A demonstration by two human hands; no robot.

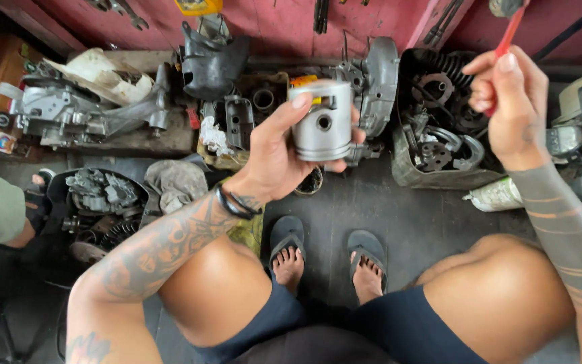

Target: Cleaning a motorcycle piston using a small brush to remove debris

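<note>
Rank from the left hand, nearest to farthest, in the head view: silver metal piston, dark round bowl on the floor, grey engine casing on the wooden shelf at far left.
1. Silver metal piston: held in the left hand.
2. Dark round bowl: on the floor, just below that hand.
3. Grey engine casing: far left, on the wooden shelf.

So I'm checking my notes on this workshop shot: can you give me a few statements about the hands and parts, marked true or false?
1. The left hand holds a grey metal piston. True.
2. The piston lies on the floor. False: it is held up in the air, above the floor.
3. The right hand holds a red-handled tool. True.
4. The tool touches the piston. False: the two are well apart.
5. The person wears closed boots. False: they wear flip-flops.
</note>
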